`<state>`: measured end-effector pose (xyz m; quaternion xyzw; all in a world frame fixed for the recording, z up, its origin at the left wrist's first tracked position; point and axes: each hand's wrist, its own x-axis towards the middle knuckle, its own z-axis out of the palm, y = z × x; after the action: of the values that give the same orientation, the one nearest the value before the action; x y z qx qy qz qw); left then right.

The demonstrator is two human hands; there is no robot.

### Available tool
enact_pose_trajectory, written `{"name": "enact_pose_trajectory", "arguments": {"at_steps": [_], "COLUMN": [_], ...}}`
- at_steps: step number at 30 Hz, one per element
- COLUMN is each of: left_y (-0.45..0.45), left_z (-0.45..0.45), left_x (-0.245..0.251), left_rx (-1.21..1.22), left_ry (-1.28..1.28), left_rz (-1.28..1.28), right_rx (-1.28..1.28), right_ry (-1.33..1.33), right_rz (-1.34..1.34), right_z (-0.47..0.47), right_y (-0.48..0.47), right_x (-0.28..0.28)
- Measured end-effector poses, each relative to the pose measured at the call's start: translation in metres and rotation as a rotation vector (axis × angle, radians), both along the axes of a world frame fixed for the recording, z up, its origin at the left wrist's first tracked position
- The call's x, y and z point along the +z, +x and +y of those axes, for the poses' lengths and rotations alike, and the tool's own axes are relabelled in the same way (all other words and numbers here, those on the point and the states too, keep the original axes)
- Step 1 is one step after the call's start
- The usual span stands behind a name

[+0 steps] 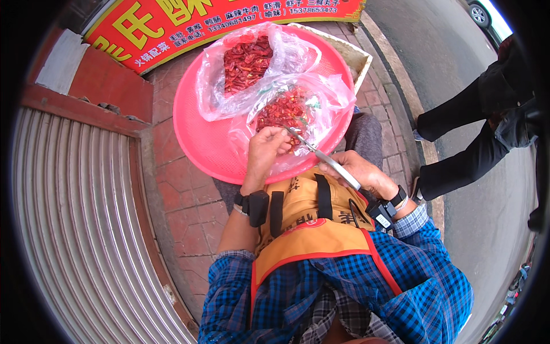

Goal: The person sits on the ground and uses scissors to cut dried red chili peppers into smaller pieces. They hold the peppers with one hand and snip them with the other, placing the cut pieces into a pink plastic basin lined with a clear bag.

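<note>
My right hand [359, 170] grips a pair of grey-handled scissors [337, 167], whose blades reach toward the fingertips of my left hand [266, 148]. The fingers of that left hand are curled over the near clear plastic bag [333, 101]; whether a small piece is pinched in them cannot be made out. Cut red dried chili pieces [281, 112] lie in this bag beneath the blades. Behind it a second clear plastic bag [210, 105] stands open, filled with whole-looking dried red chilies [247, 64]. Both bags rest in a large round pink plastic basket [193, 142].
The basket sits over my lap, against a yellow apron [309, 245]. A white foam box [363, 64] stands behind it. Left is a metal roller shutter [77, 206]; a red sign with writing [240, 17] stands ahead. A person in black trousers [455, 163] stands right, by the road.
</note>
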<state>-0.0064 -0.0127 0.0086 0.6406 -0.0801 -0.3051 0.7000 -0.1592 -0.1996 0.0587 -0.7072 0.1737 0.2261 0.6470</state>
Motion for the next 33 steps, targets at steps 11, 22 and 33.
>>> {"name": "enact_pose_trajectory", "arguments": {"at_steps": [11,22,33], "left_y": [0.023,0.054,0.08], "left_z": [0.027,0.046,0.053], "left_x": [-0.004,0.002,0.017], "left_rx": [0.28,0.255,0.34], "left_ry": [0.194,0.818,0.506], "left_rz": [-0.482,-0.671,-0.815], "right_rx": [-0.195,-0.174,-0.148], "right_ry": [0.006,0.089,0.091], "right_rz": [-0.016,-0.064,-0.095], "right_z": [-0.006,-0.012,-0.018], "right_y": [-0.009,-0.01,-0.011], "right_x": [-0.016,-0.021,-0.02]}}
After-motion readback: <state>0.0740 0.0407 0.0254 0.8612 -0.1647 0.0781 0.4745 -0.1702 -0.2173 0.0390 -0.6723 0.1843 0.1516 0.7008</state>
